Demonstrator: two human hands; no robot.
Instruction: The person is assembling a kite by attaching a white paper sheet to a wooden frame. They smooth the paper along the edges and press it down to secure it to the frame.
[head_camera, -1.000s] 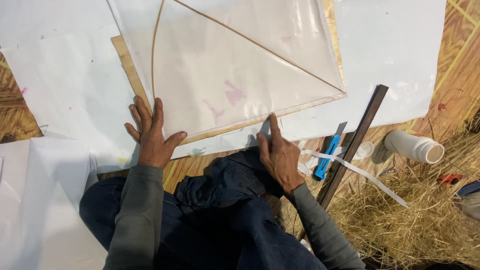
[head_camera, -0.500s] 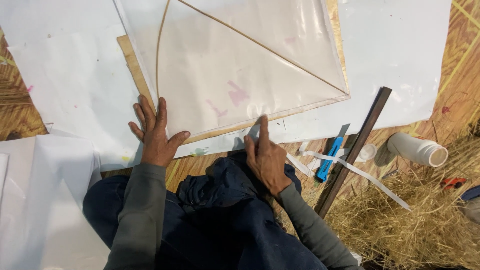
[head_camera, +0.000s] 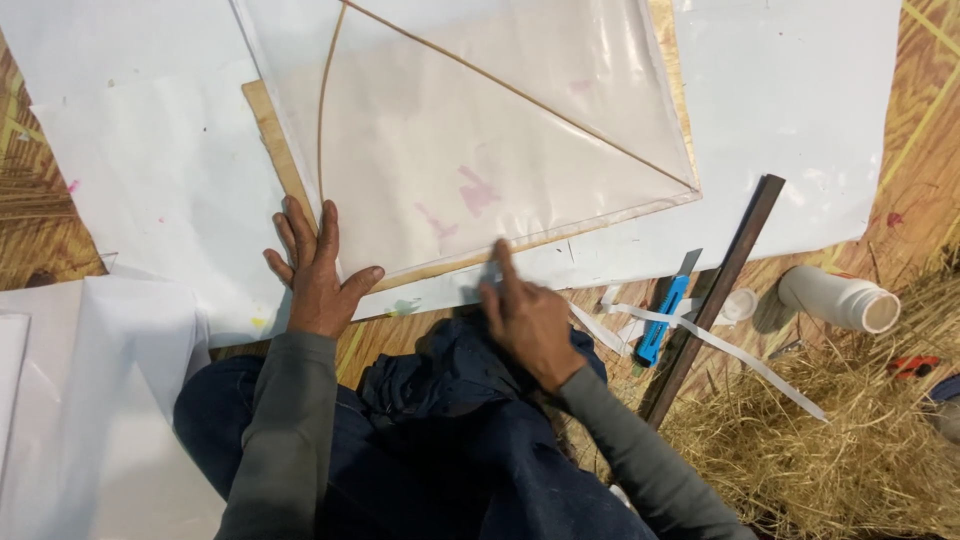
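1. Seated on the floor behind a translucent kite sheet (head_camera: 480, 150), braced with one straight and one bowed thin stick, lying on a wooden board (head_camera: 268, 125) over white paper (head_camera: 150, 170), centre and far from the knees.
2. Left hand (head_camera: 318, 275) laid flat on the sheet's near left corner, fingers spread wide, gripping nothing, only pinning the corner down.
3. Right hand (head_camera: 528, 318) set at the sheet's near edge, forefinger stretched out and touching the edge, the other fingers curled; motion-blurred, so could not tell whether anything small sat under them.
4. Judged as a pressing or smoothing pass along the near edge, with the left corner held as anchor.
5. Called, for the next move, for steady downward pressure from the left palm and a light, even fingertip along the edge, so as not to wrinkle the thin sheet or shift the sticks.
6. Left untouched to the right: a blue cutter (head_camera: 662, 318), a dark metal bar (head_camera: 715, 300), a white paper strip (head_camera: 720, 345), a white bottle (head_camera: 835, 298) on its side, and straw (head_camera: 850, 450) near right.
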